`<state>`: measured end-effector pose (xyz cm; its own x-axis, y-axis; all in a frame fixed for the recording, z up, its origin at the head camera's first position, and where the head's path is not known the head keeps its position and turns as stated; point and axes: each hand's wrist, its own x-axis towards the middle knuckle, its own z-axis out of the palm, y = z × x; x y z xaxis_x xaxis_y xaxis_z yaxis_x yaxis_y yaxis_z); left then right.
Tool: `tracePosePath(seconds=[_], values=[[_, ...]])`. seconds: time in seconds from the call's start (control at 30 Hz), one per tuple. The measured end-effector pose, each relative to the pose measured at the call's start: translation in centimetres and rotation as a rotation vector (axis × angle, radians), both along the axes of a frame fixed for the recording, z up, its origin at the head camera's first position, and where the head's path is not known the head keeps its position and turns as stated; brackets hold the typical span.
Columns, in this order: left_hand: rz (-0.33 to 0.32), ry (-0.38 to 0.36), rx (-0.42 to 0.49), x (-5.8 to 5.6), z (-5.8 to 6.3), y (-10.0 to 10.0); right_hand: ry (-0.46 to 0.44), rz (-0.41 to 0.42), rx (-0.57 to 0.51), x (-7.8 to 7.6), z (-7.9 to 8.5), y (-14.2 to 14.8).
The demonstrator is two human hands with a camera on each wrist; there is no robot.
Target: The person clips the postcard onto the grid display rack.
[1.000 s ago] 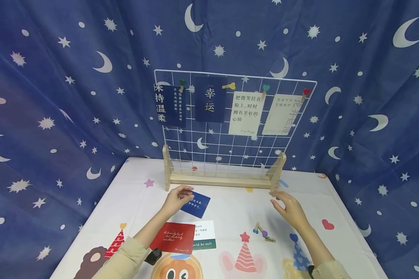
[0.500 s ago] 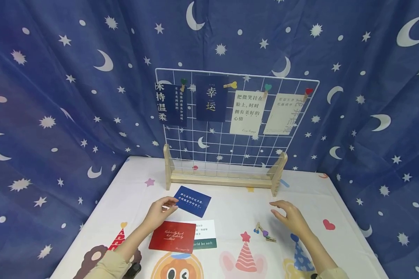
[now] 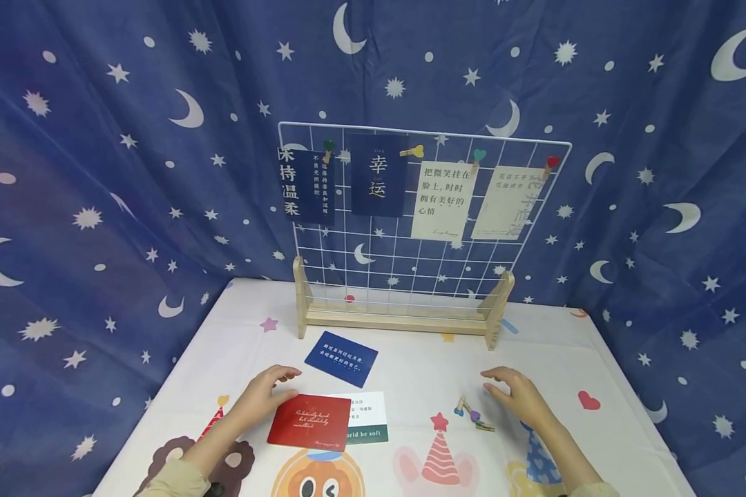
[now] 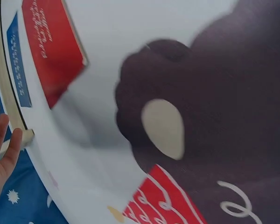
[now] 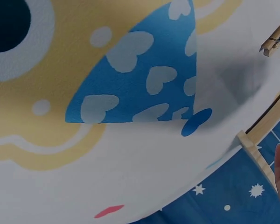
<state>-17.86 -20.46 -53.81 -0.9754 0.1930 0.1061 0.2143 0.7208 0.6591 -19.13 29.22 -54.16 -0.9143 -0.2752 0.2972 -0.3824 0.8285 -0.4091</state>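
Observation:
My left hand (image 3: 262, 395) hovers at the upper left corner of a red card (image 3: 309, 422), fingers loosely bent with nothing in them. Part of a white and green card (image 3: 367, 417) shows from beneath the red one. Beyond them a blue card (image 3: 342, 358) with white writing lies at a slant. On the right, my right hand (image 3: 517, 393) is held over the table, thumb and fingers apart and holding nothing. Just left of it lie several small wooden clothespins (image 3: 472, 414) with coloured hearts. In the left wrist view, the fingers (image 4: 11, 151) are spread.
A white wire grid (image 3: 385, 266) in a wooden stand (image 3: 398, 322) rises at the back of the table. Two dark blue cards and two pale cards (image 3: 443, 200) hang from it on heart clothespins. A starry blue curtain (image 3: 130, 228) surrounds the white patterned tablecloth (image 3: 410, 366).
My left hand has let go of the blue card and drawn back toward the left and nearer me. My right hand has lowered slightly toward me.

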Motion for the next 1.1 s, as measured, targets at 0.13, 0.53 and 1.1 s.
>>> tracePosePath(seconds=[0.13,0.53,1.1], values=[[-0.051,-0.013,-0.019,0.2,-0.4,-0.9,-0.011,0.006,0.0,0.0,-0.3,0.2],[-0.168,-0.153,-0.226,0.6,-1.3,-2.1,-0.17,0.007,-0.014,0.1,-0.4,-0.6],[-0.323,-0.142,-0.247,0.7,-2.4,-3.1,-0.234,0.024,-0.009,0.1,-1.0,-0.9]])
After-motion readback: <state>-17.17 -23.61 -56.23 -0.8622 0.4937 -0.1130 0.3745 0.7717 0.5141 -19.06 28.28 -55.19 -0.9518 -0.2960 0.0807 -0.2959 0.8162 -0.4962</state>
